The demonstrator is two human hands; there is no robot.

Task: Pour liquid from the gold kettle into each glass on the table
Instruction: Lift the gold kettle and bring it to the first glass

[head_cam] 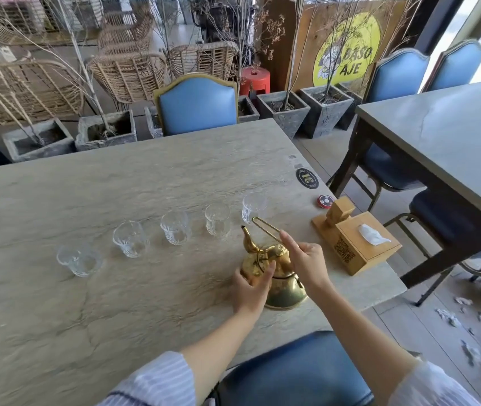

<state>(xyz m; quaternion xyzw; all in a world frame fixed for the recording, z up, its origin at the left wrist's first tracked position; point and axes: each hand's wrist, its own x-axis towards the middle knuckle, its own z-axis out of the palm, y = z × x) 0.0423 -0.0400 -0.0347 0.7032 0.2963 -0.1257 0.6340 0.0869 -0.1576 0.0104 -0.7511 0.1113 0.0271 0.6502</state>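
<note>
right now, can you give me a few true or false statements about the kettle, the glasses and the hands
1. Five glasses stand in a row on the table. True; the nearest to the kettle is the right glass.
2. The kettle is lifted and pouring. False: it sits on the table, spout up.
3. The left hand rests on the kettle's body. True.
4. The right hand grips the tissue box. False: its fingers are at the kettle's wire handle.
5. The glasses look full. False: they look empty.
</note>
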